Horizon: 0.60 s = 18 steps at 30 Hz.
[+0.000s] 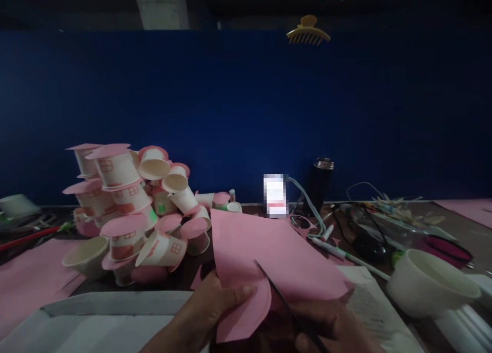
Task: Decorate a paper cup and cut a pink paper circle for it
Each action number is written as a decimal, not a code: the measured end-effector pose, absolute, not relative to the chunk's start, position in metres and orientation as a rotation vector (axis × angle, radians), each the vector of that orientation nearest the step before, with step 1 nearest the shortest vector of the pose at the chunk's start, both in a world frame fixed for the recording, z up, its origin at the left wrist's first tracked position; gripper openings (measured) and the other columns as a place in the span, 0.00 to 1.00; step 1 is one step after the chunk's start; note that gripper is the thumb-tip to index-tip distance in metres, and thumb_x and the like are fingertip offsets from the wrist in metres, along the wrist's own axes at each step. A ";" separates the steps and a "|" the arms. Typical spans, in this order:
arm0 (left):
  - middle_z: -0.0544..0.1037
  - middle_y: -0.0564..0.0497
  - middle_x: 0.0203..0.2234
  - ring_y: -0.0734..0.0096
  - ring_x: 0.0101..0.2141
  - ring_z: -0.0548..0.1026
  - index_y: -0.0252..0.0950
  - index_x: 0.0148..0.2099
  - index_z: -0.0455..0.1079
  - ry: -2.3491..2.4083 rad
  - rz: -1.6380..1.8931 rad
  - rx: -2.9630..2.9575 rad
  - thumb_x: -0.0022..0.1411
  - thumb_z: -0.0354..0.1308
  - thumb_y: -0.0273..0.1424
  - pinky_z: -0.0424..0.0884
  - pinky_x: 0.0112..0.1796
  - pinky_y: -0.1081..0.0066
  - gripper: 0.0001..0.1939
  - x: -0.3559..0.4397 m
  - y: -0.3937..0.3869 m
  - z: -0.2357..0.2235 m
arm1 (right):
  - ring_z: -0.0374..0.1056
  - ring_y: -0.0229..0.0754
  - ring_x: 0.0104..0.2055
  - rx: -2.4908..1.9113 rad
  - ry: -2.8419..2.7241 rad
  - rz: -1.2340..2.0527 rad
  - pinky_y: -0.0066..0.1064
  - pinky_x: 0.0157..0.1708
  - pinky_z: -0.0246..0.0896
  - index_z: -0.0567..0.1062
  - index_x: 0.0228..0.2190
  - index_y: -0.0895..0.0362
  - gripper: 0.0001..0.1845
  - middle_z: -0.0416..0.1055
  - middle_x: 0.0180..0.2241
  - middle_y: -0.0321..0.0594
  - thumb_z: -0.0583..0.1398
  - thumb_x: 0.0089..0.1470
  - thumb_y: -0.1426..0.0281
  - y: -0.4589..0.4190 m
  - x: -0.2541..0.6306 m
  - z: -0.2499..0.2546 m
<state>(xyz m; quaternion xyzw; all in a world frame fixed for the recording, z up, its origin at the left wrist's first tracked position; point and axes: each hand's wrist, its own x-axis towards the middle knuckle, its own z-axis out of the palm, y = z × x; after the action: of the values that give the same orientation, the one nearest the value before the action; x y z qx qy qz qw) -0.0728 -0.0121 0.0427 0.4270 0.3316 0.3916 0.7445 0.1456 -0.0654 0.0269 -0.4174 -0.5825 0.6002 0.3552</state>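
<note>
A large sheet of pink paper (pixel 277 245) is held up over the front of the table. My left hand (pixel 209 309) pinches its lower left part, with the thumb on top near a curved cut edge. My right hand (pixel 330 322) grips a pair of scissors (pixel 279 294), whose dark blade lies across the paper, pointing up and left along the curve. The handles are partly hidden by my fingers and the bottom of the view. A rounded flap of the sheet hangs down below my left thumb.
Decorated paper cups (pixel 119 168) with pink tops are stacked at left. A white tray (pixel 115 299) lies in front of them. At right stand plain white cups (pixel 430 281), a dark bottle (pixel 321 184) and a bright phone (pixel 275 195). A cable and markers lie between.
</note>
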 end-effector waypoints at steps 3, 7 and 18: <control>0.80 0.36 0.43 0.46 0.45 0.76 0.29 0.46 0.75 0.733 0.849 0.953 0.43 0.73 0.36 0.68 0.50 0.52 0.27 -0.074 -0.011 0.043 | 0.53 0.28 0.18 -1.102 -1.462 1.573 0.19 0.15 0.44 0.82 0.34 0.58 0.24 0.63 0.18 0.29 0.67 0.43 0.52 -0.066 0.146 0.025; 0.80 0.37 0.42 0.47 0.45 0.76 0.30 0.45 0.76 0.743 0.857 0.941 0.42 0.73 0.37 0.67 0.50 0.52 0.28 -0.074 -0.011 0.043 | 0.53 0.28 0.18 -1.139 -1.447 1.576 0.19 0.15 0.44 0.82 0.31 0.59 0.22 0.62 0.17 0.29 0.67 0.43 0.52 -0.067 0.146 0.024; 0.81 0.40 0.39 0.53 0.37 0.77 0.30 0.43 0.76 1.090 0.919 1.171 0.48 0.66 0.49 0.71 0.39 0.61 0.29 -0.078 -0.005 0.033 | 0.56 0.30 0.21 -1.274 -1.516 1.540 0.20 0.18 0.47 0.81 0.33 0.59 0.16 0.65 0.20 0.30 0.66 0.44 0.61 -0.066 0.140 0.027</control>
<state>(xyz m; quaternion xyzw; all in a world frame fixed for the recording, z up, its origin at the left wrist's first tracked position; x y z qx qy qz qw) -0.0779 -0.0045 0.0331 0.5058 0.4709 0.3970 0.6039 0.1403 -0.0661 0.0270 -0.4827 -0.5742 0.5835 0.3113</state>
